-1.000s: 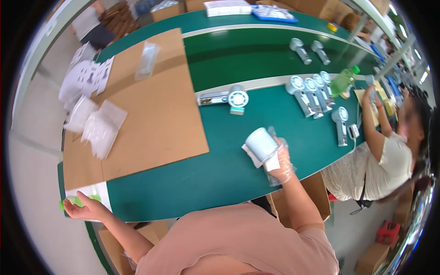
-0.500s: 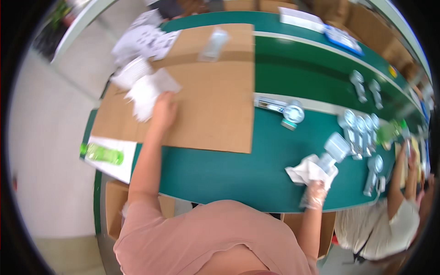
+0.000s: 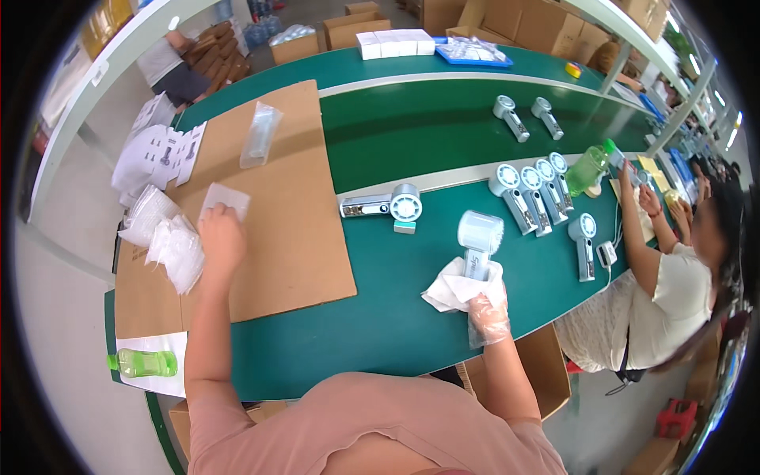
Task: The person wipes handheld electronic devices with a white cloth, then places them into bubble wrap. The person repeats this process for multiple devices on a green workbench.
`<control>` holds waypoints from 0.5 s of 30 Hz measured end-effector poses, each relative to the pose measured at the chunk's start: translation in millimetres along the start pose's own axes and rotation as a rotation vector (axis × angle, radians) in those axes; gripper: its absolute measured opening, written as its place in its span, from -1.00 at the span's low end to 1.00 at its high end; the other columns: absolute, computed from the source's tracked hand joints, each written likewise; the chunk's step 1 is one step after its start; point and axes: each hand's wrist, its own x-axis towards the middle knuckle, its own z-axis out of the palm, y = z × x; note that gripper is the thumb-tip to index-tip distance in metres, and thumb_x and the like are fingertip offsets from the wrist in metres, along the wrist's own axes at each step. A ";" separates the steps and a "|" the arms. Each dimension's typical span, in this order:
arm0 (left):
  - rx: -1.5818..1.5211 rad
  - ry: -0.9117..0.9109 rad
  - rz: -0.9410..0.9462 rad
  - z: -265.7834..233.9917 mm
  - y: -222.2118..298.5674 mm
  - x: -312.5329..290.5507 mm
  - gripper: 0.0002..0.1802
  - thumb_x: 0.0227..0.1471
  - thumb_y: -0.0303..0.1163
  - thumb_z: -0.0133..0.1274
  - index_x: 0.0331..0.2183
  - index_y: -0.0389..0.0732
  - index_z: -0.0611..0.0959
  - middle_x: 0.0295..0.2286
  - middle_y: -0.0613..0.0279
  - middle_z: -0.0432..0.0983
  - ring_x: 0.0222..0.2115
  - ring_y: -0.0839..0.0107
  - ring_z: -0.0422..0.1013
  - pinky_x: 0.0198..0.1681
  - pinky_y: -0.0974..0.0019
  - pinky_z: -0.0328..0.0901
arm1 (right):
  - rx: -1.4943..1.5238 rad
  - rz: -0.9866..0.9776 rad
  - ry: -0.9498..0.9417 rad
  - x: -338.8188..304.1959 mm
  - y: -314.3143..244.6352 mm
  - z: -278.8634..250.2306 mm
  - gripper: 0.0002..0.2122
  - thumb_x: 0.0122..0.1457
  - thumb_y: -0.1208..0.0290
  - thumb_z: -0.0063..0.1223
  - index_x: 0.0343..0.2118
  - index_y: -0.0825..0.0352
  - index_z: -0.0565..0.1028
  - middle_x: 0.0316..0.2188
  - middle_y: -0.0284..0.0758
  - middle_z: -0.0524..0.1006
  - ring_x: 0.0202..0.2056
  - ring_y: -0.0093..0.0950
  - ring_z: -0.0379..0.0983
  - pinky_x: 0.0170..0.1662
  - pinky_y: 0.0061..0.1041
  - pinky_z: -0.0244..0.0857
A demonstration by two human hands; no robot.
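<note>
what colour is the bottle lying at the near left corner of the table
Bright green, a clear plastic bottle lying on a white sheet; the head view shows it.

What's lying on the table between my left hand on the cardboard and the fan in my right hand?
In the head view, between the left hand and the held fan lie bare cardboard sheet, green table, and a fan on its side.

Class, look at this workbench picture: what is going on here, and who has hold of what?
A person at a green table holds a small white handheld fan upright with a white cloth in the gloved right hand. The bare left hand rests on a clear plastic bag lying on a cardboard sheet, beside a pile of more bags. Further fans lie on the table, where a co-worker sits.
</note>
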 end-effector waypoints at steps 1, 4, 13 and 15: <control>-0.270 -0.083 0.041 1.3 12.8 -7.4 -0.81 -0.02 -0.38 -0.04 -0.50 -0.27 0.59 -0.33 -0.01 0.46 -0.24 -0.01 0.36 -0.21 0.05 0.25 | 0.009 0.000 0.012 -2.1 -0.3 -0.9 -0.51 0.01 0.26 0.06 0.00 0.37 0.29 -0.20 -0.24 0.46 -0.19 -0.42 0.41 -0.10 -0.40 0.32; -0.757 -0.489 0.160 13.5 54.5 -24.0 -0.81 0.02 -0.35 -0.01 -0.46 -0.29 0.54 -0.37 -0.10 0.43 -0.30 -0.06 0.36 -0.26 0.04 0.26 | 0.119 -0.084 0.003 -4.2 7.6 -3.3 -0.48 0.05 0.15 0.14 -0.02 0.36 0.27 -0.18 -0.29 0.45 -0.19 -0.52 0.41 -0.14 -0.51 0.35; -0.669 -0.281 0.167 12.6 76.8 -40.2 -0.76 -0.04 -0.29 0.11 -0.45 -0.27 0.48 -0.42 0.03 0.40 -0.35 0.09 0.35 -0.29 0.12 0.26 | 0.034 0.287 -0.035 -14.3 -10.6 22.5 -0.54 0.02 0.27 0.23 -0.06 0.35 0.33 -0.28 -0.21 0.53 -0.29 -0.47 0.50 -0.25 -0.46 0.42; -0.623 -0.268 0.185 19.6 76.8 -38.9 -0.78 -0.04 -0.33 0.10 -0.47 -0.27 0.47 -0.44 0.04 0.41 -0.38 0.13 0.36 -0.31 0.14 0.25 | 0.122 0.309 -0.124 -18.8 -15.2 37.1 -0.55 0.02 0.29 0.21 -0.05 0.34 0.35 -0.28 -0.21 0.54 -0.27 -0.47 0.50 -0.23 -0.46 0.41</control>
